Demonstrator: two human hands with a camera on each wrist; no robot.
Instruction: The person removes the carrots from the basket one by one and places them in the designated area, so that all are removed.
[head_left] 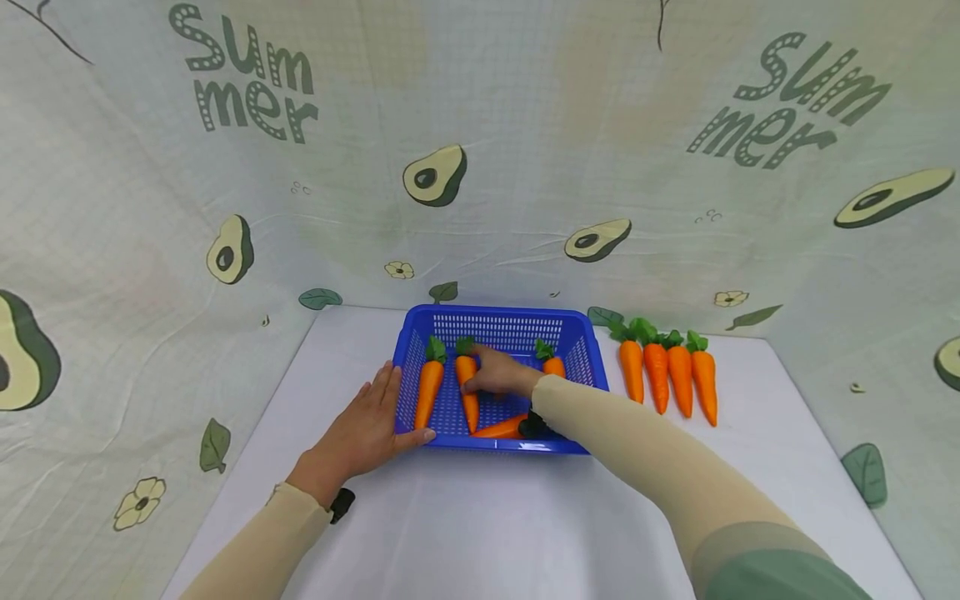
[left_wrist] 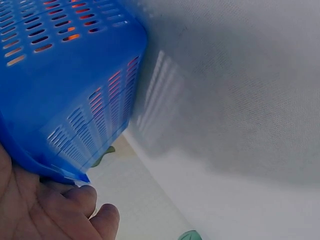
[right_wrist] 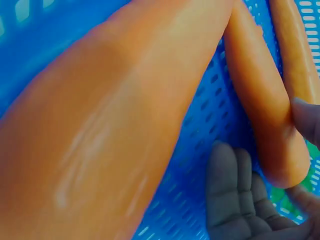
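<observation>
Right hand [head_left: 501,372]: located inside the blue perforated plastic basket [head_left: 480,444], with its thumb and index finger placed about a smooth orange carrot with a green leafy top [head_left: 471,408], second from the left; grasp judged a light pinch near the thick end. In the right wrist view the remaining fingers extend clear of it. How firm the hold is cannot be told.

Governing relation: the pinched carrot lies directly to the left of the right hand's palm and in contact with that hand. Its long axis runs from the far rim toward the near rim, leafy end away from the person, tapered tip toward them and slightly right. It is nearly parallel to the full-length orange carrot at the basket's left wall [head_left: 429,393], which lies between it and the left hand [head_left: 363,427]. The right hand is therefore the nearer.

Left hand: outside the basket, grasping no carrot, fingers extended along the left rim, thumb at the near-left corner.

Adjacent: an orange carrot lying crosswise by the near rim [head_left: 504,428], close to the pinched carrot's tip. Four orange carrots in a row [head_left: 656,375] lie on the white table [head_left: 465,517], right of the basket.
</observation>
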